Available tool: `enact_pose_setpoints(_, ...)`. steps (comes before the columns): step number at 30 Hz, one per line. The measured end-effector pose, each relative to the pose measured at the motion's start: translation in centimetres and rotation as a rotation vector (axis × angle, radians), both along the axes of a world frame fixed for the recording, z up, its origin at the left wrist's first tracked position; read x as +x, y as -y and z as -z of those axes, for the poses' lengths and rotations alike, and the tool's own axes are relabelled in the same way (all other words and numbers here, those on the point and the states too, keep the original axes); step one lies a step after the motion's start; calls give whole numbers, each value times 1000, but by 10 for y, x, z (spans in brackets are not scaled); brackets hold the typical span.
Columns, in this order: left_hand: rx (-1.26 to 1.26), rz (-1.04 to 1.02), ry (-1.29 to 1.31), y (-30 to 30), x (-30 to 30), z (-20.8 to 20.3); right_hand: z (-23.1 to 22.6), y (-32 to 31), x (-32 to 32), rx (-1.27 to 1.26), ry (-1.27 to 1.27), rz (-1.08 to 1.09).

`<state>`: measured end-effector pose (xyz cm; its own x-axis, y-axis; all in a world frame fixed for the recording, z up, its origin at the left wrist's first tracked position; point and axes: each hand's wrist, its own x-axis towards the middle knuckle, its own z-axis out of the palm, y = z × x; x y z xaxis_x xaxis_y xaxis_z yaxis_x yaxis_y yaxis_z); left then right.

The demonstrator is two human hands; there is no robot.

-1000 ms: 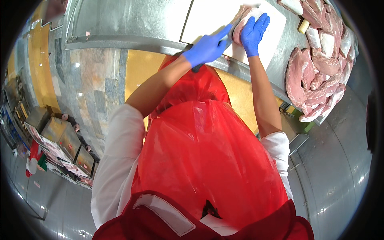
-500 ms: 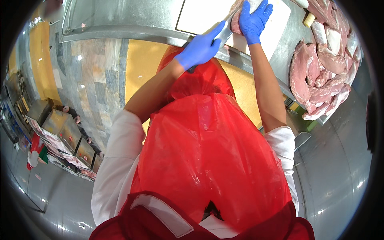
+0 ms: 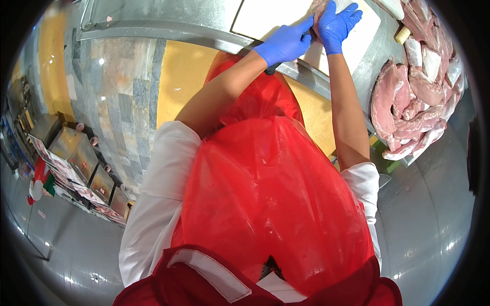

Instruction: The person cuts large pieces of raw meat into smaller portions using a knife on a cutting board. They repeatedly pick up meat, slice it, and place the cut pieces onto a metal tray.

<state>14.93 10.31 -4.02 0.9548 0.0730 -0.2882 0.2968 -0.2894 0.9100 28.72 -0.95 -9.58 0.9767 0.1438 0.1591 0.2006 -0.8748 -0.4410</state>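
A white cutting board (image 3: 258, 20) lies on the steel table at the top of the view. On it is a piece of raw pink meat (image 3: 317, 10), partly hidden by my hands. My left hand (image 3: 286, 43), in a blue glove, is closed round a knife (image 3: 272, 69); the dark handle's end sticks out below the wrist, and the blade is hidden now. Beside it, my right hand (image 3: 337, 28), also blue-gloved, rests against the meat's right side, with its fingers stretched out and apart.
Several raw cuts of meat (image 3: 413, 102) are heaped at the table's right end, near a small yellowish cylinder (image 3: 402, 34). The steel table edge (image 3: 168, 36) runs in front of me. Metal bins (image 3: 76, 148) stand at the far left on the floor.
My left hand has moved right and slightly up with the knife, coming close to the right hand. The blade, visible before, is now covered. The view has shifted slightly.
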Motion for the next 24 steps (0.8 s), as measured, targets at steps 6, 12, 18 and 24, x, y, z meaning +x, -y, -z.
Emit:
enact_pose_setpoints(6,-34,76,-90,-1,-62,-8,-4,1,-5,0,8,-9)
enact_pose_setpoints(12,-84,80,-110,1,-47,-15,-4,-2,-6,5,39,-49)
enact_pose_setpoints(18,-70,31,-13,19,-35,-3,11,18,13,161,-4,-130)
enact_pose_setpoints(24,-42,126,-38,16,-88,0,5,13,9,122,-24,-104)
